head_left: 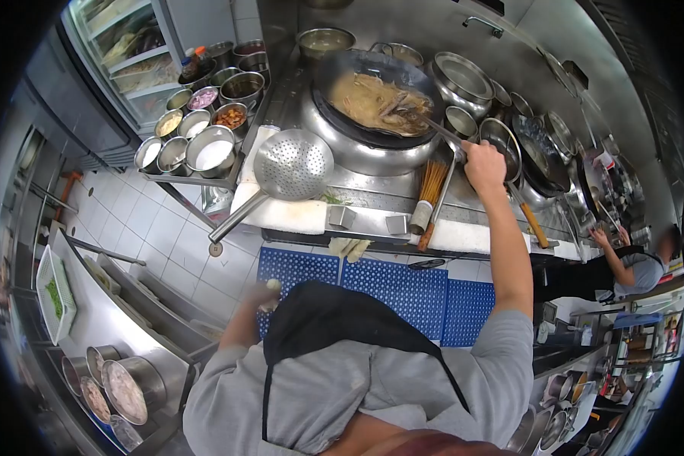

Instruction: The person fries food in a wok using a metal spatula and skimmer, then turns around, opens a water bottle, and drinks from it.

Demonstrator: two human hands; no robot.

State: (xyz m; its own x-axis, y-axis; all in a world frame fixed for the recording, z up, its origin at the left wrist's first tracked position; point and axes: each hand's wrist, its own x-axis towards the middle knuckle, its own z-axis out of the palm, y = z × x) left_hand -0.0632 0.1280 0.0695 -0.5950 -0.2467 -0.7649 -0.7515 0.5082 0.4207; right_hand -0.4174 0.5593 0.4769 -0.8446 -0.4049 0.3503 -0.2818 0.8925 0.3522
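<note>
My right hand [485, 163] is closed around the grip of a long-handled metal cooking utensil [442, 131]. Its head is down among the food in a dark wok [336, 74], so I cannot tell a ladle from a spatula. Brownish liquid and pieces of food [384, 102] fill the wok, which sits on a round steel burner ring [372, 161]. Low by my left side, my left hand [260, 300] is blurred and looks closed around something small and pale. A large perforated strainer [293, 163] rests on the counter left of the wok.
Seasoning pots [211, 149] crowd a stand on the left. A bamboo brush [431, 190] and white towels [289, 216] lie along the counter's front edge. More pots and a second wok [541, 156] stand right. A co-worker [631, 266] is at the far right.
</note>
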